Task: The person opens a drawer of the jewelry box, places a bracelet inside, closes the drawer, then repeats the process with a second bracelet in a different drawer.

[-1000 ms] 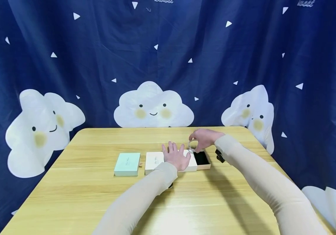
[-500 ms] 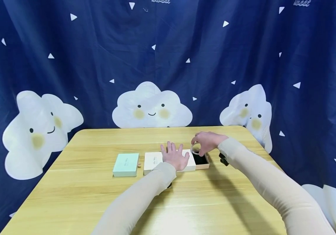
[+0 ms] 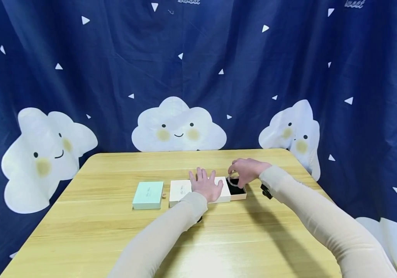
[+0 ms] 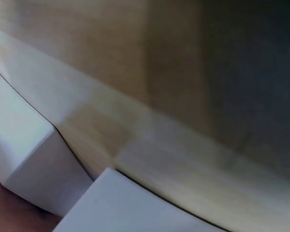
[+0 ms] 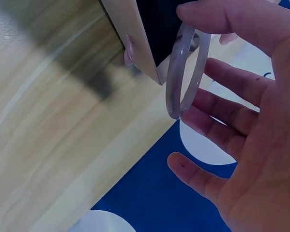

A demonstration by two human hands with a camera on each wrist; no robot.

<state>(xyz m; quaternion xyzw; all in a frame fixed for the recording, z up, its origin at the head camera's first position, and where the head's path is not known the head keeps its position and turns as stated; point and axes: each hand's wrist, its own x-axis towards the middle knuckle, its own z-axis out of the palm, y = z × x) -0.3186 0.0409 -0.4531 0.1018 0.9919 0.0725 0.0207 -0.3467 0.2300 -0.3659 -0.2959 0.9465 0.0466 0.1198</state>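
In the head view my left hand (image 3: 206, 188) lies with spread fingers across the top of a white drawer box (image 3: 223, 195). The black-lined drawer (image 3: 236, 187) sticks out of the box's right side. My right hand (image 3: 248, 170) holds a pale, translucent bangle (image 3: 232, 182) low over that drawer. In the right wrist view the bangle (image 5: 176, 79) hangs beside the drawer's black lining (image 5: 159, 29), pinched at the top by the thumb, and other fingers touch its far side. A pink ribbon tab (image 5: 129, 50) shows on the drawer front.
Left of my left hand stands another white box (image 3: 177, 191), partly hidden by that hand. Farther left is a mint-green box (image 3: 148, 195) with a small tab on its right side. Everything sits on a wooden table (image 3: 115, 231) before a blue cloud-print curtain (image 3: 198, 58).
My right hand has moved a little right and down, bringing the bangle from the white box's edge over the drawer. The left hand has stayed on the box.
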